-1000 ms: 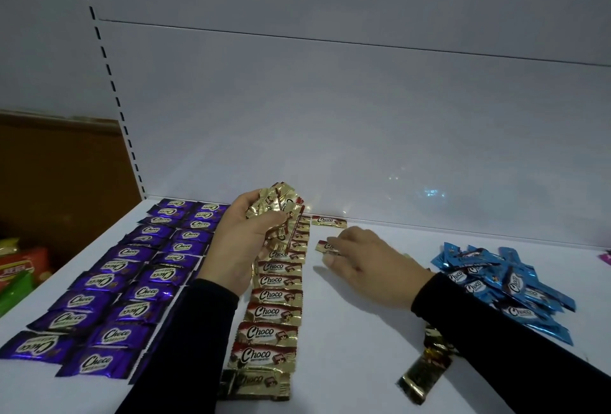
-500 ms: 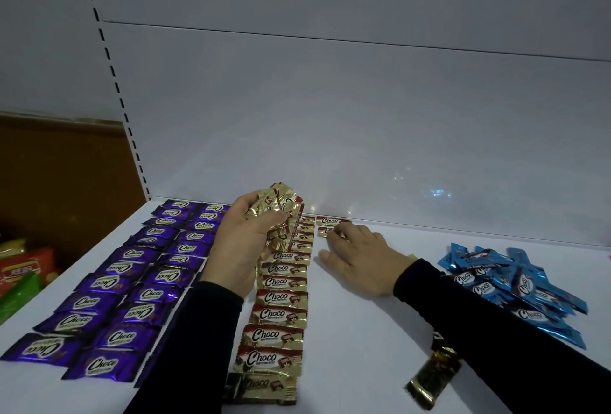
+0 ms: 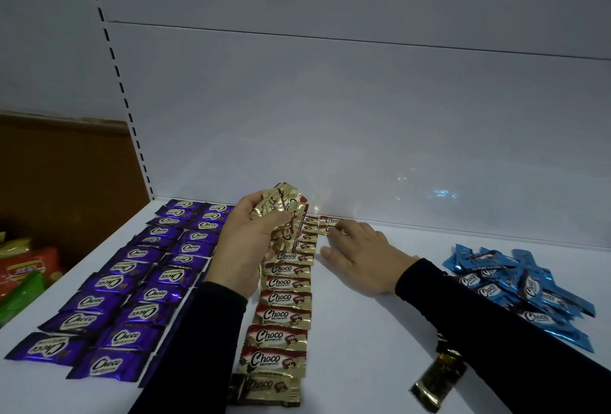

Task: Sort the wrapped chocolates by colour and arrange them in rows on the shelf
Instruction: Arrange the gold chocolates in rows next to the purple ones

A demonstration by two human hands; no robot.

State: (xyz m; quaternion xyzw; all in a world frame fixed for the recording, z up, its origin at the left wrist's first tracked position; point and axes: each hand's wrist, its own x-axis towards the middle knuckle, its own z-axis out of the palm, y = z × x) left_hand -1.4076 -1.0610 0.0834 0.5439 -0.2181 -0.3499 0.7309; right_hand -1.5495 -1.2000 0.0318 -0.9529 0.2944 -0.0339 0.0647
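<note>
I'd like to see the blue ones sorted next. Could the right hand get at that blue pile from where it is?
Probably yes. The right hand rests flat on the shelf beside the gold row, and the blue pile lies loose further right, beside the same arm's sleeve, with nothing on the shelf between them.

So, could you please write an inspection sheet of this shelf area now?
Surface: white shelf, bare between the groups.
Job's things: purple chocolates in two rows; gold chocolates in one row, a second begun at the back; blue chocolates in a loose pile.
Clutter: dark gold wrapper near the front edge.
Hands: left hand grips a gold bunch; right hand touches the back gold piece.
Cables: nothing seen.
Surroundings: white back panel; red and green packets at the left.
</note>
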